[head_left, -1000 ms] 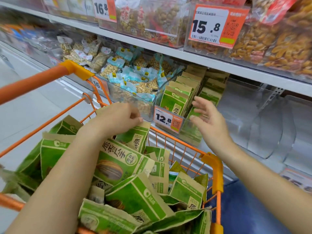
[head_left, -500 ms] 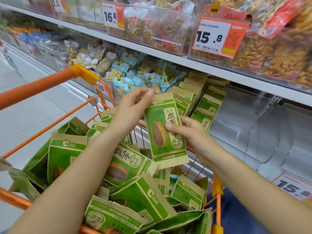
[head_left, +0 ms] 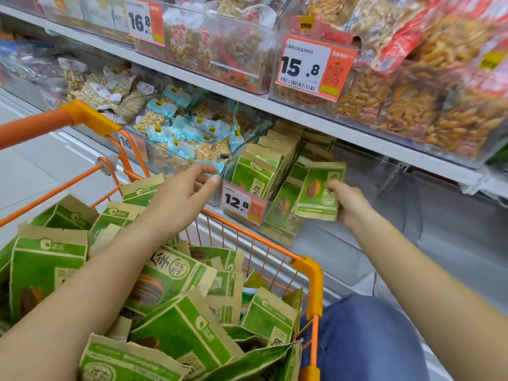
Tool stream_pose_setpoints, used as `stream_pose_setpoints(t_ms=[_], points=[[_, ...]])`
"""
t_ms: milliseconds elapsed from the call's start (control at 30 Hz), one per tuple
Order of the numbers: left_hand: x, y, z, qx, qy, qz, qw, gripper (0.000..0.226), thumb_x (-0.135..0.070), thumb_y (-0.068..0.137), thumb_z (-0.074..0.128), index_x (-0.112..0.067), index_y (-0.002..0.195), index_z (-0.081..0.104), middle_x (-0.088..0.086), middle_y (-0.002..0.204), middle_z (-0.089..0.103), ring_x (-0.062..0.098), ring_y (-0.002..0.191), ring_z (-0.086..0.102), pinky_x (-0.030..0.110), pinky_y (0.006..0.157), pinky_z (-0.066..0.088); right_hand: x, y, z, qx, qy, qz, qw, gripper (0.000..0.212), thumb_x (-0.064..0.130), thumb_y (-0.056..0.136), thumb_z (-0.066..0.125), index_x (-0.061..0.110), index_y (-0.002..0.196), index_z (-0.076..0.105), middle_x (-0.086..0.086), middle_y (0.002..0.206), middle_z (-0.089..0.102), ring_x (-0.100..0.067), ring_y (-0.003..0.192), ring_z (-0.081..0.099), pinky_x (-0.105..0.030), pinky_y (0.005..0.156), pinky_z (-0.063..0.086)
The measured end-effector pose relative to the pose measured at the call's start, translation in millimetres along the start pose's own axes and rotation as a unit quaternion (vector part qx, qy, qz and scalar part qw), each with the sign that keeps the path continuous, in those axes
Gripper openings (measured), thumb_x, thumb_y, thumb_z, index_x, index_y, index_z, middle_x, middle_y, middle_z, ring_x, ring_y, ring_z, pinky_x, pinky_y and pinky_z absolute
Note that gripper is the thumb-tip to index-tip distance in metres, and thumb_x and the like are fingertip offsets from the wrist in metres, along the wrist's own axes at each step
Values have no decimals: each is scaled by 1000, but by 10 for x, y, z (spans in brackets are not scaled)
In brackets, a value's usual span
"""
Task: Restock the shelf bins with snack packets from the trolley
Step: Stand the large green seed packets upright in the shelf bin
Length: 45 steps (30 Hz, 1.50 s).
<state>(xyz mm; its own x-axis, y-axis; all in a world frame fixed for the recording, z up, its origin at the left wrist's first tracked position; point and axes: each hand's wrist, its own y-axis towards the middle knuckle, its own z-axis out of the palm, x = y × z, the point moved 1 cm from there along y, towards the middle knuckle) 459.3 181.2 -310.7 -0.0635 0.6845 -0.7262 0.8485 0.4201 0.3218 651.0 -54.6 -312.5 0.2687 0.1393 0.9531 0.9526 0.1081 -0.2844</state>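
The right hand [head_left: 350, 206] grips one green snack packet [head_left: 320, 192] by its right edge, fingers curled round it. The packet stands upright, long axis vertical, face toward the camera, right of centre in the frame. It sits at the front of the right-hand row in the clear shelf bin [head_left: 242, 149], just ahead of the packets already standing there, so the next push seems to run up and back into that row. The left hand [head_left: 182, 195] hovers left of centre, above the orange trolley [head_left: 306, 266], fingers loose, holding nothing. It is nearer the loose packets heaped in the trolley.
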Motion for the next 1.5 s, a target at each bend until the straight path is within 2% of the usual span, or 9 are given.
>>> stream_pose_setpoints(t_ms=[100, 200, 333, 533, 667, 867, 1067, 1267, 1500], points=[[-11, -26, -18, 6, 6, 6, 1000, 35, -36, 98, 46, -19, 128, 52, -3, 103, 59, 11, 93, 56, 16, 70, 41, -81, 110, 143, 26, -35, 26, 999, 31, 12, 92, 59, -2, 120, 53, -13, 89, 64, -17, 62, 63, -29, 50, 53], [-28, -49, -42, 12, 15, 14, 1000, 34, -34, 98, 47, -19, 128, 52, -5, 103, 59, 14, 95, 58, 30, 77, 46, -149, 79, 223, 96, -115, 85, 985, 14, 12, 92, 61, 5, 103, 55, -11, 77, 64, -13, 51, 66, -24, 43, 53], [-43, -44, -46, 18, 47, 19, 999, 34, -32, 98, 48, -19, 129, 51, -6, 103, 59, 14, 94, 59, 36, 79, 48, -193, 103, 173, 129, -413, 68, 899, 52, 52, 82, 66, 15, 114, 48, -13, 108, 59, -28, 99, 63, -34, 68, 54], [-45, -36, -42, 34, 67, 17, 997, 33, -30, 98, 49, -20, 129, 51, -8, 102, 58, 14, 92, 60, 36, 78, 49, -193, 258, 317, 178, -221, 170, 944, 22, 9, 86, 67, 7, 106, 58, -10, 93, 66, -19, 81, 64, -37, 77, 56], [-38, -44, -44, 39, 82, 22, 996, 33, -30, 98, 49, -20, 129, 51, -9, 101, 58, 14, 92, 61, 39, 79, 50, -297, 379, 390, 160, -221, 188, 943, 43, 4, 73, 77, 6, 113, 62, -10, 112, 64, -19, 101, 62, -39, 77, 57], [-29, -37, -26, 48, 94, 28, 994, 34, -33, 97, 48, -24, 130, 49, -12, 103, 58, 12, 93, 61, 38, 79, 51, -240, 533, 347, 95, -204, 139, 964, 24, -2, 80, 71, 6, 95, 54, -7, 80, 59, -15, 69, 57, -31, 66, 52], [13, -22, -12, 51, 102, 37, 993, 34, -34, 96, 48, -26, 129, 48, -16, 101, 57, 10, 91, 60, 40, 77, 52, -96, 822, 446, 40, -231, 72, 970, 64, 6, 79, 75, 1, 134, 42, -11, 142, 45, -27, 125, 47, -37, 98, 47], [49, -7, -5, 44, 118, 42, 991, 33, -36, 96, 47, -27, 128, 49, -16, 105, 56, 12, 91, 60, 40, 77, 51, -221, 1009, 376, -66, -334, 25, 940, 122, 43, 44, 92, 12, 142, 27, -9, 141, 42, -28, 132, 37, -43, 103, 43], [40, 13, 24, 43, 125, 48, 990, 29, -34, 96, 49, -27, 125, 51, -14, 105, 56, 10, 86, 59, 35, 75, 48, -360, 1079, 437, -33, -263, -132, 955, 100, 28, 48, 91, 20, 133, 40, -6, 123, 59, -25, 115, 57, -41, 98, 47]])
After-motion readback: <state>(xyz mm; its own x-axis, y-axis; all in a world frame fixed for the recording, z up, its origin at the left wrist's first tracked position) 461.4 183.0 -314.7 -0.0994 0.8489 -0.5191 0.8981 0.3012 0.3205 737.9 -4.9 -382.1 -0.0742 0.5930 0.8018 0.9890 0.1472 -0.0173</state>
